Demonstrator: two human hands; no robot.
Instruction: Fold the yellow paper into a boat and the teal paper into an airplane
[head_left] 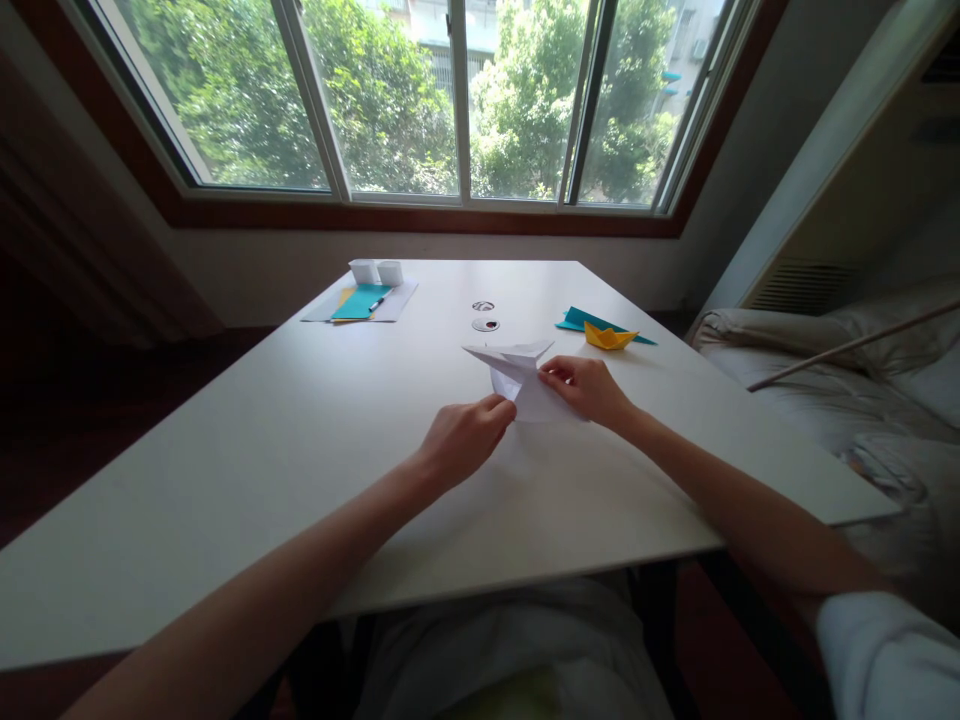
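A partly folded sheet of white paper [517, 365] is held between my two hands above the middle of the white table. My left hand [466, 432] pinches its near lower edge with thumb and fingers. On the other side, my right hand [585, 388] grips the paper's right part, fingers closed on it. Folded flaps spread out at the top, and a flat part slopes down toward the table between the hands. Just beyond my right hand sit a yellow paper boat [609, 337] and a teal folded paper plane [577, 318].
On the far left of the table [247, 440] lie white sheets [319, 312], teal paper [361, 302], a pen [380, 300] and two small white boxes [376, 272]. Two round discs [485, 324] are set near the centre. A covered sofa [810, 370] stands at right.
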